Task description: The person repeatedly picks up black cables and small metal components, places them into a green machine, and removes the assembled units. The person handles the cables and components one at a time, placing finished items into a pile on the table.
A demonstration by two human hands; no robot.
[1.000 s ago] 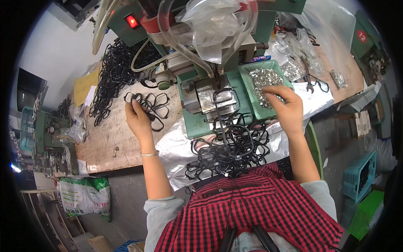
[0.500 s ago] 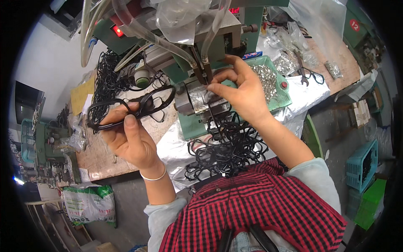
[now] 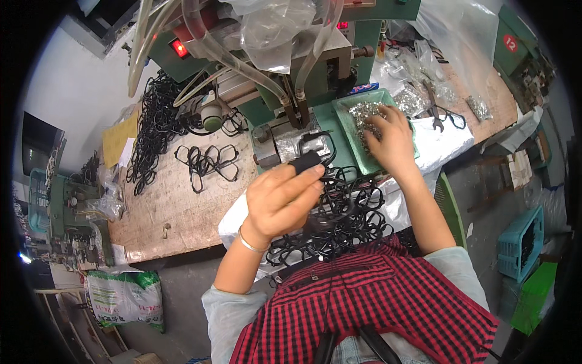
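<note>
My left hand (image 3: 282, 197) is closed on a black eyeglass frame (image 3: 316, 134) in front of the machine's metal fixture (image 3: 297, 145). One rim of the frame reaches over the fixture; its nearer part is blurred and partly behind my fingers. Above the fixture hang the machine's two dark, narrow jaws (image 3: 297, 112). My right hand (image 3: 393, 141) reaches into a green tray (image 3: 405, 104), fingers bent and apart among small shiny metal parts (image 3: 362, 115). Whether a part sits between its fingertips is hidden. Under my left hand lies a heap of black eyeglass frames (image 3: 321, 242).
More black frames (image 3: 207, 165) lie on the wooden bench (image 3: 157, 212), with a tangled pile (image 3: 154, 130) farther left. A green-bottomed bottle (image 3: 211, 116) stands beside the machine. Clear hoses (image 3: 242, 67) hang in front. A wrench (image 3: 434, 109) and bagged parts lie at right.
My left hand has moved right from over the bench to the fixture. Frames now lie on the bench where it was. My right hand has left the fixture for the tray of metal parts.
</note>
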